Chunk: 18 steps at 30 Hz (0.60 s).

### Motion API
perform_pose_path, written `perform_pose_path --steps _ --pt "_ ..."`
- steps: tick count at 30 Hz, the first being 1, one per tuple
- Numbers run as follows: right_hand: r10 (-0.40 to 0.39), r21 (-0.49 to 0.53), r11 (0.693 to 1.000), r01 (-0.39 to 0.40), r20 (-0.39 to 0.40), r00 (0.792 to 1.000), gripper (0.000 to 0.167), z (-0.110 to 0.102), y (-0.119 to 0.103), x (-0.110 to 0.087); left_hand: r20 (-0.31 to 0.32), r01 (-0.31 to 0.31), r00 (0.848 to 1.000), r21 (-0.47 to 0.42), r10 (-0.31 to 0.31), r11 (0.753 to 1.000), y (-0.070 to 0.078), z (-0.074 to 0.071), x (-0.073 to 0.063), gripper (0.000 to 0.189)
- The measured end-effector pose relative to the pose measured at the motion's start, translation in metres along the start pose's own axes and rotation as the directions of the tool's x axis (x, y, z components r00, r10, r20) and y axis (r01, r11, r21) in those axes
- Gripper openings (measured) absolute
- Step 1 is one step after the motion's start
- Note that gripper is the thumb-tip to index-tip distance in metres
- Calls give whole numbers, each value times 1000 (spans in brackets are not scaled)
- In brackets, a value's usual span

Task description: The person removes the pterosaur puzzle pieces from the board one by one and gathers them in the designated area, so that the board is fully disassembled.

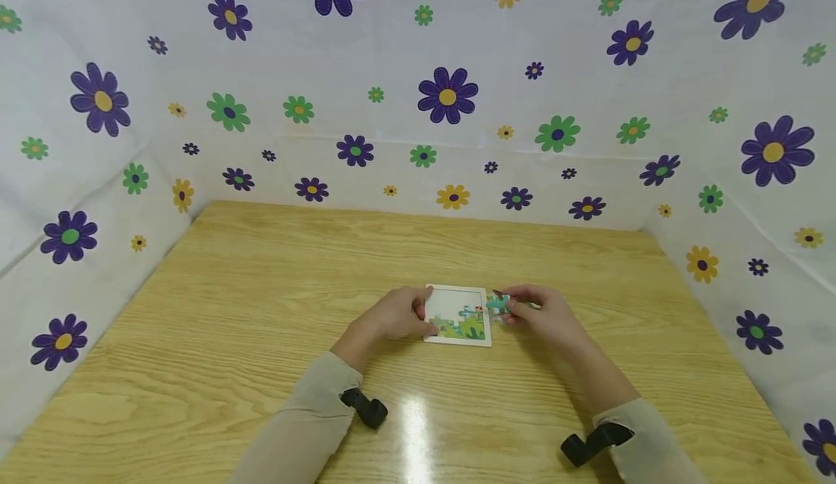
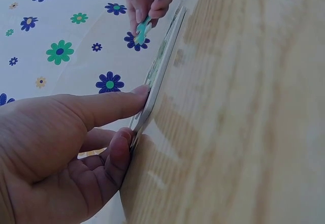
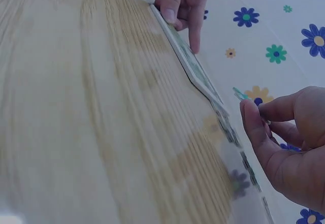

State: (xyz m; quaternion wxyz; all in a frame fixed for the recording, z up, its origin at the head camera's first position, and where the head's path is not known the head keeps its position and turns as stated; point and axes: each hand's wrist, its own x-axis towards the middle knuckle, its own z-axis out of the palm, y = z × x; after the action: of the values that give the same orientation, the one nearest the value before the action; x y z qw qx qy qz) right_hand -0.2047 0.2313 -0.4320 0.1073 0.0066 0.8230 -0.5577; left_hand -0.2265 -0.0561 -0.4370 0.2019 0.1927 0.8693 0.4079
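A square white-rimmed jigsaw puzzle tray (image 1: 457, 344) lies flat on the table. Green and teal pieces fill its lower part, while the upper part shows a pale bare base. My left hand (image 1: 395, 313) grips the tray's left side, thumb at the near corner and a finger at the far one. In the left wrist view, that thumb (image 2: 119, 104) presses on the rim. Just beyond the right rim, my right hand (image 1: 545, 317) pinches a teal puzzle piece (image 1: 498, 302) between thumb and fingers. The right wrist view shows this piece (image 3: 241, 94) raised above the table, mostly hidden by the fingertips.
Several loose puzzle pieces (image 3: 249, 168) lie in a row on the table to the right of the tray, partly under my right hand. The wood-grain table (image 1: 294, 273) is bordered at the back and sides by a white cloth (image 1: 392, 48) with printed flowers.
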Motion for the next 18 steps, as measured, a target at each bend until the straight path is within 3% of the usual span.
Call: perform_pose_path --steps 11,18 --pt "-3 26 1000 3 -16 1000 35 -23 22 -8 -9 13 1000 12 -13 1000 0 -1 1 83" --pt "15 23 1000 -13 -63 998 36 -23 26 -13 -10 4 1000 3 -4 1000 2 1 0 82"
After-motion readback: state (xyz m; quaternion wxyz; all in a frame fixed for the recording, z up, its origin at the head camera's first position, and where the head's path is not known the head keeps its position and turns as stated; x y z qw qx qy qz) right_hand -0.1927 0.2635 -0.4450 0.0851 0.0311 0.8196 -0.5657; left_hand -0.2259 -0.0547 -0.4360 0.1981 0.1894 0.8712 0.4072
